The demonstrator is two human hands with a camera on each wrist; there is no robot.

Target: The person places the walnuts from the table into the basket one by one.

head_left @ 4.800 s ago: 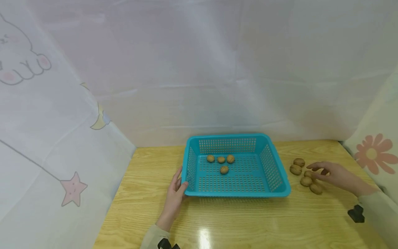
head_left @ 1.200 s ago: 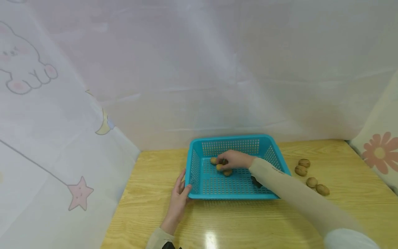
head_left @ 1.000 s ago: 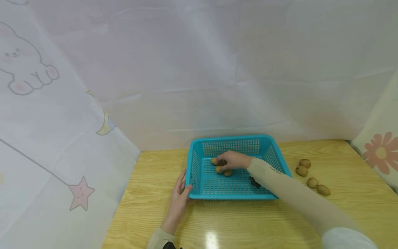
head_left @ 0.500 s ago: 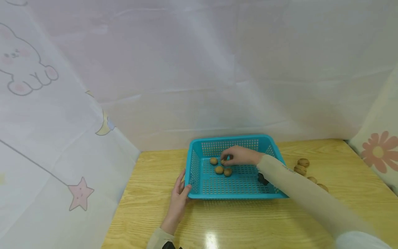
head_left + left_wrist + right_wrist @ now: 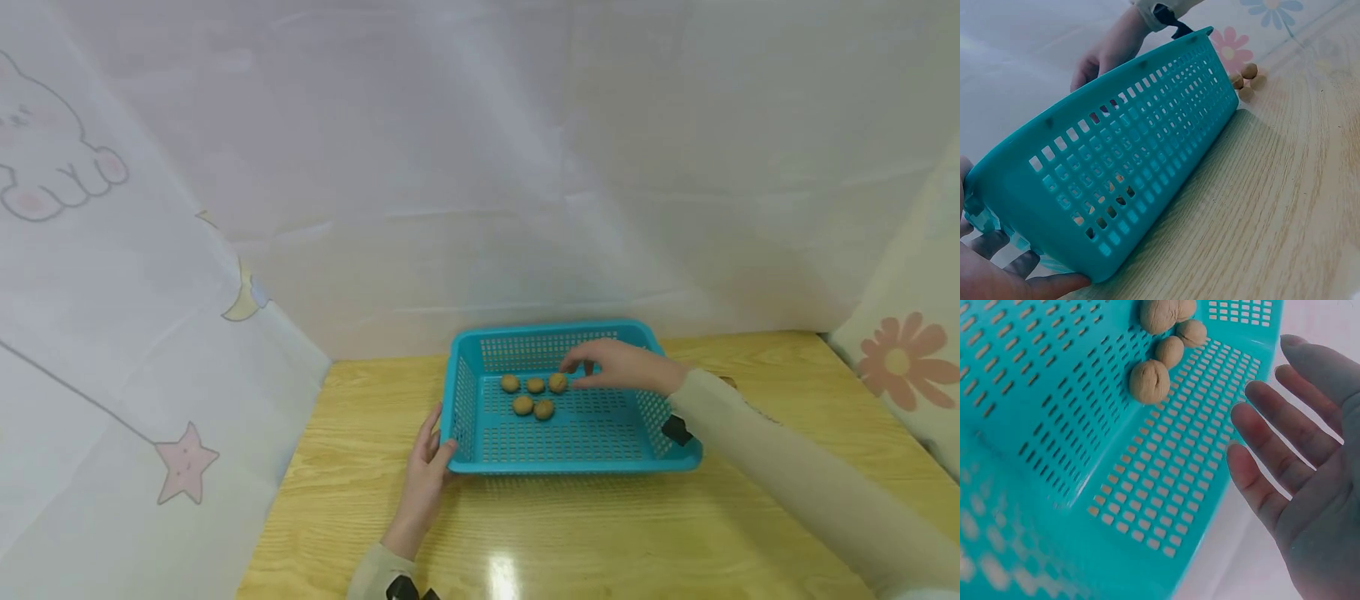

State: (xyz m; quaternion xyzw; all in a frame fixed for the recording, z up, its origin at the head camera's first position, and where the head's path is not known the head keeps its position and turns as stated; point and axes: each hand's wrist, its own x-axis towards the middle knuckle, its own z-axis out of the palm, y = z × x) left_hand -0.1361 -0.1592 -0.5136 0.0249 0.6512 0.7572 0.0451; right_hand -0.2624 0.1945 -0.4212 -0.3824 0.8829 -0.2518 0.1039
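A blue perforated plastic basket sits on the table. Several walnuts lie on its floor, left of the middle, in a back row and a front pair. At the basket's left side my left hand grips the rim, thumb on top and fingers along the outer wall. My right hand is over the basket's back right part, just right of the walnuts. In the right wrist view the fingers of that hand are spread and loosely bent, holding nothing.
More walnuts lie on the table to the basket's right, mostly hidden behind the right sleeve in the head view. A pale cloth wall rises directly behind the basket. Wood-grained table extends in front.
My right hand has brought one walnut from the table into the basket, handled walnuts there, let go and drawn back to the right. My left hand has stayed on the rim.
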